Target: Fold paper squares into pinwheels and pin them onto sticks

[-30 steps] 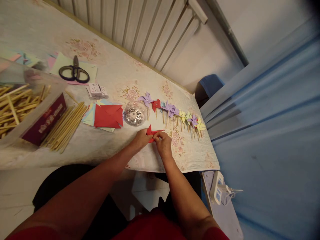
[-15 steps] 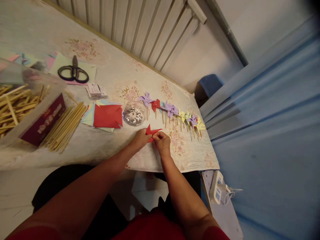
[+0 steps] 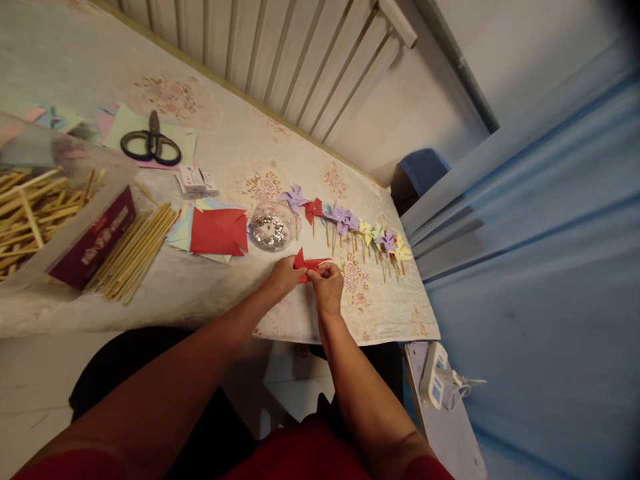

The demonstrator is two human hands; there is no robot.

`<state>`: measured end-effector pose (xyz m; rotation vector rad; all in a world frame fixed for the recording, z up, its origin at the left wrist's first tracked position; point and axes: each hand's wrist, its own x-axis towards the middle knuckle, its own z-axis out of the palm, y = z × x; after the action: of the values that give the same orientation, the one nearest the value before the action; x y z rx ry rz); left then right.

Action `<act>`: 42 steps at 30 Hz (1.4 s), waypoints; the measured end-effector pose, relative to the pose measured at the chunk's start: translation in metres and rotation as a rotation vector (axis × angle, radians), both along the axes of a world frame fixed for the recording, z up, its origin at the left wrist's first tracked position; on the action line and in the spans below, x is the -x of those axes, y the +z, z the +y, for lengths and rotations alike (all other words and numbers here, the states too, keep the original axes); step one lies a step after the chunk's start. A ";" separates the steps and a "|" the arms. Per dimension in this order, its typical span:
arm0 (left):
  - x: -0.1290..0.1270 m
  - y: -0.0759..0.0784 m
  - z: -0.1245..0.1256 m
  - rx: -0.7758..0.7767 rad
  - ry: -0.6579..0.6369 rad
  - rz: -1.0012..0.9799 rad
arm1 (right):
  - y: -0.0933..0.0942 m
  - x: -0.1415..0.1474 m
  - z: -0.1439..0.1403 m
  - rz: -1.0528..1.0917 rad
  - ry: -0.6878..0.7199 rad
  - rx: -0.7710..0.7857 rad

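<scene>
Between my hands is a sheet of red paper (image 3: 314, 264), with pointed flaps bent up. My left hand (image 3: 286, 275) pinches its left side, and my right hand (image 3: 329, 285) has its fingers closed on the right part. The fingers cover the middle of the paper. Just beyond my left hand lies a clear round dish (image 3: 271, 228) of small shiny metal pieces. To its left, a stack of cut paper squares has a red square (image 3: 219, 232) on top. Finished paper pinwheels (image 3: 343, 220) in purple, red, yellow and blue lie in a row past my right hand.
Thin wooden sticks (image 3: 137, 257) lie beside a clear plastic bin (image 3: 113, 200) of more sticks at left. Black-handled scissors (image 3: 151, 143) rest on coloured paper. Small white boxes (image 3: 195, 181) stand nearby. A power strip (image 3: 434, 377) sits lower right, by a blue curtain (image 3: 540, 267).
The right fingers have shifted on the red paper, and its right flap now lies differently, reaching a little further right. The left hand keeps its pinch.
</scene>
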<state>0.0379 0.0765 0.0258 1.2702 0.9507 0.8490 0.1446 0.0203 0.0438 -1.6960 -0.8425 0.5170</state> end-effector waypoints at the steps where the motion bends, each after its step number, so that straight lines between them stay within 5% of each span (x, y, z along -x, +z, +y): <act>1: 0.000 -0.001 0.000 -0.005 -0.003 -0.004 | -0.001 0.000 0.000 0.045 -0.019 -0.003; 9: 0.001 -0.001 0.003 -0.020 0.003 0.013 | 0.003 -0.004 -0.001 0.353 0.156 0.041; 24: 0.001 -0.001 0.002 -0.002 -0.082 -0.085 | -0.002 -0.019 -0.003 0.322 0.234 0.150; 32: 0.006 0.005 0.000 0.214 -0.238 -0.215 | -0.001 -0.021 -0.009 0.311 0.218 0.137; 42: 0.008 0.011 -0.004 0.269 -0.210 -0.332 | 0.001 -0.014 -0.013 0.315 0.228 0.138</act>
<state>0.0298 0.0728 0.0364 0.9420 0.6289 0.7130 0.1589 0.0077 0.0443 -1.5939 -0.7861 0.9903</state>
